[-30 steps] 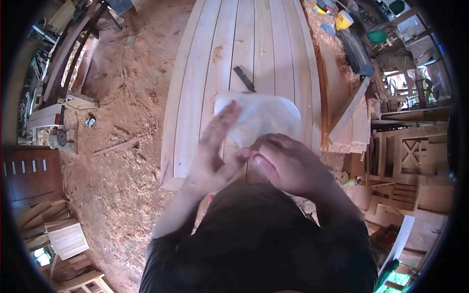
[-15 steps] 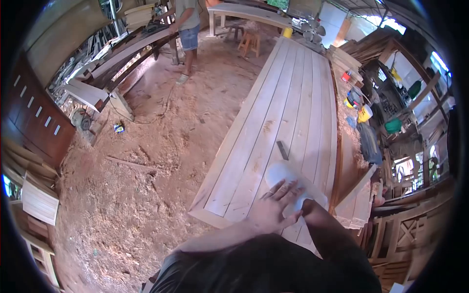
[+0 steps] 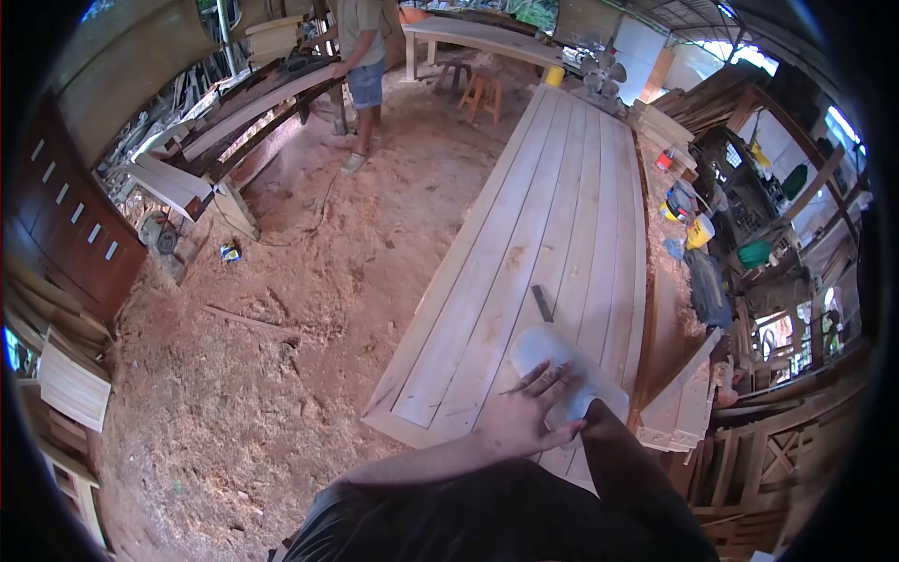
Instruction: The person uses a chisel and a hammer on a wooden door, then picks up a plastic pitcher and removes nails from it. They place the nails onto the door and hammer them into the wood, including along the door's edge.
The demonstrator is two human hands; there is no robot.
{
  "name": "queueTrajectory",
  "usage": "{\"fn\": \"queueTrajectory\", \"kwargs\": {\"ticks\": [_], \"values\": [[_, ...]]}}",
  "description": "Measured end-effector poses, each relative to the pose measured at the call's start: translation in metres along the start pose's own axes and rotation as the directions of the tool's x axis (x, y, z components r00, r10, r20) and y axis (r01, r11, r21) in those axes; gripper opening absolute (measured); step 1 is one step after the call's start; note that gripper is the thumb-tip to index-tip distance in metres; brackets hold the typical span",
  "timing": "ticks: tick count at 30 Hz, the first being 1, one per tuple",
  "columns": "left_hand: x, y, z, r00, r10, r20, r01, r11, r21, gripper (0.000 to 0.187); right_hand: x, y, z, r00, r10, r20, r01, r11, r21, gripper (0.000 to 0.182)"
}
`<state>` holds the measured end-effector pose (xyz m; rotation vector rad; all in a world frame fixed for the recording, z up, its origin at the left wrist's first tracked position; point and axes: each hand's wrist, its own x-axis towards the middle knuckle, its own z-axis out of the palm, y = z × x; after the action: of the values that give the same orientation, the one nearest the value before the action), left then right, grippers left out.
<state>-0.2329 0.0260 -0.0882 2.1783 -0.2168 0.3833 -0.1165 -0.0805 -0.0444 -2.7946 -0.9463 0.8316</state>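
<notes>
A pale, translucent white piece (image 3: 538, 346) with a rounded far end is over the near part of a long wooden plank panel (image 3: 496, 318). My left hand (image 3: 524, 412) lies across its near left side, fingers stretched out and slightly spread. A thin dark stick-like bit shows beside that hand's fingers. My right hand (image 3: 596, 412) meets the white piece from the near right. Its fingers are hidden behind or inside the piece, so I cannot tell their grip. A short dark flat bar (image 3: 542, 303) lies on the planks just beyond the rounded end.
At the upper left a person (image 3: 361, 75) stands by a bench with long boards (image 3: 253, 110). Wood shavings cover the floor (image 3: 253, 393). Stacked timber (image 3: 676, 412), a yellow bucket (image 3: 699, 231) and a blue-grey case (image 3: 710, 290) line the panel's right side. Stools (image 3: 480, 97) stand farther back.
The view has tilted slightly, so the panel and background sit a little lower. My left hand stays on the white piece, its fingers slightly shifted.
</notes>
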Motion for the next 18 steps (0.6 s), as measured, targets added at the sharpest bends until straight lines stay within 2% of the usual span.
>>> {"fn": "queueTrajectory", "kwargs": {"ticks": [10, 16, 18], "values": [[0.000, 0.002, 0.002, 1.000, -0.007, -0.025, 0.007, 1.000, 0.002, 0.076, 0.001, 0.004, 0.003, 1.000, 0.014, -0.027, -0.014, 1.000, 0.020, 0.030], [0.009, -0.014, 0.015, 0.987, 0.064, -0.147, -0.072, 0.996, -0.050, 0.072, -0.003, 0.013, 0.002, 0.996, 0.014, -0.091, -0.009, 0.999, 0.050, 0.031], [0.018, -0.010, 0.002, 0.987, -0.018, -0.161, 0.008, 0.998, -0.065, 0.072, -0.006, 0.019, 0.002, 0.987, 0.010, -0.162, 0.002, 0.997, 0.075, 0.032]]}}
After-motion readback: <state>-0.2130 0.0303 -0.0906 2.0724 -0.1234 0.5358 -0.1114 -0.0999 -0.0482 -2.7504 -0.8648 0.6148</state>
